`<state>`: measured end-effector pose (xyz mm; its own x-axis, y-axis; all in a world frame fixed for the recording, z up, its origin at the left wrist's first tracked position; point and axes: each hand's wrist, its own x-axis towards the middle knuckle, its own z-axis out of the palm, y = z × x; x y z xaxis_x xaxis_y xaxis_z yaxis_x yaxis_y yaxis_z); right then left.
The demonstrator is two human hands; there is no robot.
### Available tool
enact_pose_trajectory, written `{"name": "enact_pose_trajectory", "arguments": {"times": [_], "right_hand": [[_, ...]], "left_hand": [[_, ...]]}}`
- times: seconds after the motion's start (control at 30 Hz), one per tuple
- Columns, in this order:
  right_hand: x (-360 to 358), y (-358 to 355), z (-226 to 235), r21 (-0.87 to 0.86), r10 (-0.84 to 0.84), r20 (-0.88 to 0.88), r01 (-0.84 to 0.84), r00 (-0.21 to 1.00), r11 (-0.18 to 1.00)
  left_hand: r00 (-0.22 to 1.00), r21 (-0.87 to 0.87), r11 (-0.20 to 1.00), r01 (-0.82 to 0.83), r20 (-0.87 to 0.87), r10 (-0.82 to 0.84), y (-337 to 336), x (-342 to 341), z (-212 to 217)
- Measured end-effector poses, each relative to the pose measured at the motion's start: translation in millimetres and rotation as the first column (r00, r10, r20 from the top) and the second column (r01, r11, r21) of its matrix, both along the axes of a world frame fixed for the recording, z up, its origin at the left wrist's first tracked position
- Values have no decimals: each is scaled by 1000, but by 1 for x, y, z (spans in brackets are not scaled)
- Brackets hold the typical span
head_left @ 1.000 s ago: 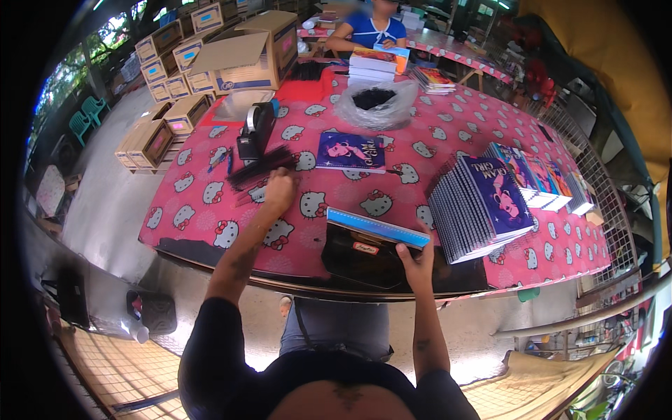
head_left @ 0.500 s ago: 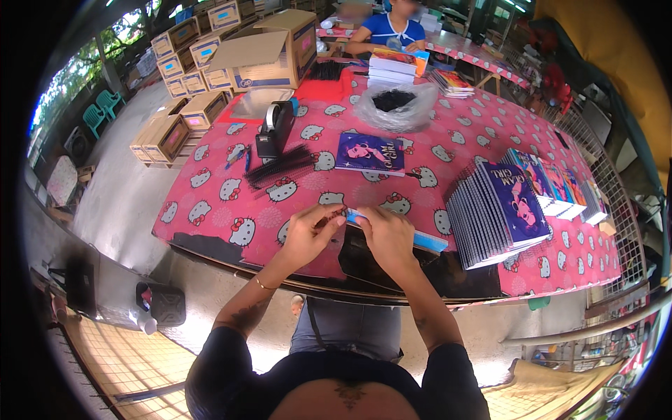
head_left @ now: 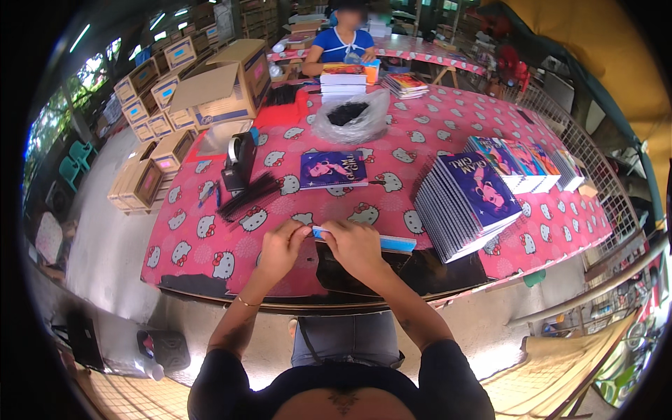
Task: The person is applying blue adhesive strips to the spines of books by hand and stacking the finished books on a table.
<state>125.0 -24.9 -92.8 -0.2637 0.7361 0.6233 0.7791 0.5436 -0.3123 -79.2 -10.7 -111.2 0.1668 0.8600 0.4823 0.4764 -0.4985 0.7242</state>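
Observation:
Close to the table's near edge, my right hand (head_left: 355, 248) closes over a thin blue strip-like thing (head_left: 397, 243), perhaps a notebook seen edge-on. Its right end sticks out past my fingers. At its left end my left hand (head_left: 281, 248) is held in a pinch, fingertips together; what lies between them is too small to make out. Beyond my hands lies a purple-covered notebook (head_left: 334, 169), flat on the table. Left of it is a loose pile of black binding coils (head_left: 250, 196). A tall stack of coil-bound purple notebooks (head_left: 469, 203) stands to my right.
A black tape dispenser (head_left: 240, 164) stands behind the coils. Farther back are a clear plastic bag (head_left: 374, 129) with black contents and a book stack (head_left: 343, 87). Opposite sits a person in blue (head_left: 341, 45). Cardboard boxes (head_left: 220, 94) are piled at left; mesh fencing (head_left: 595, 150) runs at right.
The view has shifted, so the whole table appears farther left and slightly lower. My hands keep nearly the same place on the blue strip, the left fingertips still pinched at its end.

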Motion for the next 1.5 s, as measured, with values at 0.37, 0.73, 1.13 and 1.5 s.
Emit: {"name": "enact_pose_trajectory", "arguments": {"times": [0.37,0.73,1.13,1.5], "right_hand": [[-1,-1,6,-23,-3,-36,2,999,1000],[4,-2,9,-60,40,56,-36,998,998],[19,-16,25,-240,28,99,-3,995,971],[25,-7,20,-161,46,123,-26,991,987]], "left_hand": [[998,82,995,-50,27,48,-20,15,6],[998,191,981,-13,-53,24,-1,11,-4],[907,383,881,278,-408,-109,18,6,21],[765,204,971,123,-643,38,-2,23,37]]}}
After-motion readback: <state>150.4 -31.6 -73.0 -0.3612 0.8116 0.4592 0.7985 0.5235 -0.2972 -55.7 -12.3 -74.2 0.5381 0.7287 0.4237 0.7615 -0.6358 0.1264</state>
